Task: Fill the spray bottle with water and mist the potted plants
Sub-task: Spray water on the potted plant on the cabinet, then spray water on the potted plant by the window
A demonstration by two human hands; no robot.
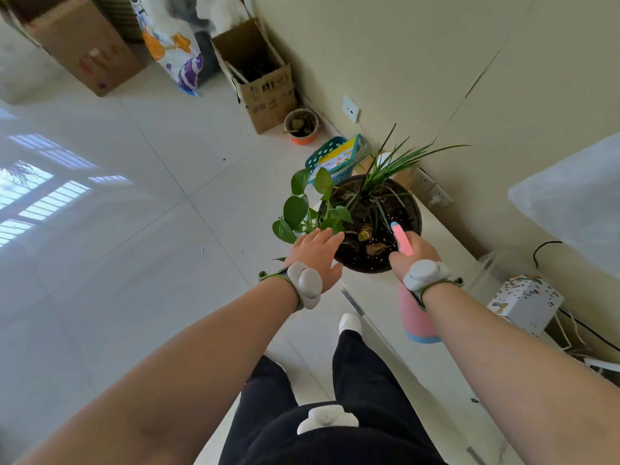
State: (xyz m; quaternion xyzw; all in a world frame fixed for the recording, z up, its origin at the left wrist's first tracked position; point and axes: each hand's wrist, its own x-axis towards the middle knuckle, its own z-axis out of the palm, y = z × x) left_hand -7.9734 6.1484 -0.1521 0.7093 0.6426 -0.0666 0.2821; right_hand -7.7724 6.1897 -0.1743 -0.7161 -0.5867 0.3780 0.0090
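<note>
Looking down from the head camera, 2 bare forearms reach toward 1 round black plastic plant pot filled with dark soil, standing close to the cream wall. 2 kinds of plant grow in it: a broad-leaved green trailing plant on its left side and a narrow, grass-like green plant rising at the back.

The left hand is flat, palm down, fingers straight and together, holding nothing. It hovers over the pot's near-left rim, with the fingertips right at the broad leaves; whether they touch cannot be told.

The right hand has its fingers curled around the neck of 1 pink plastic spray bottle with a blue base. The bottle's pink head sticks out past the knuckles over the soil, and its body hangs under the wrist. How much water it holds cannot be seen.

3 grey rounded devices show: 1 strapped on each wrist and 1 at the waist.

On the glossy white tiled floor beyond stand 2 brown cardboard boxes, 1 small soil-filled pot with an orange base, and 1 teal dotted basket just behind the black pot. 1 white speckled box sits to the right.
</note>
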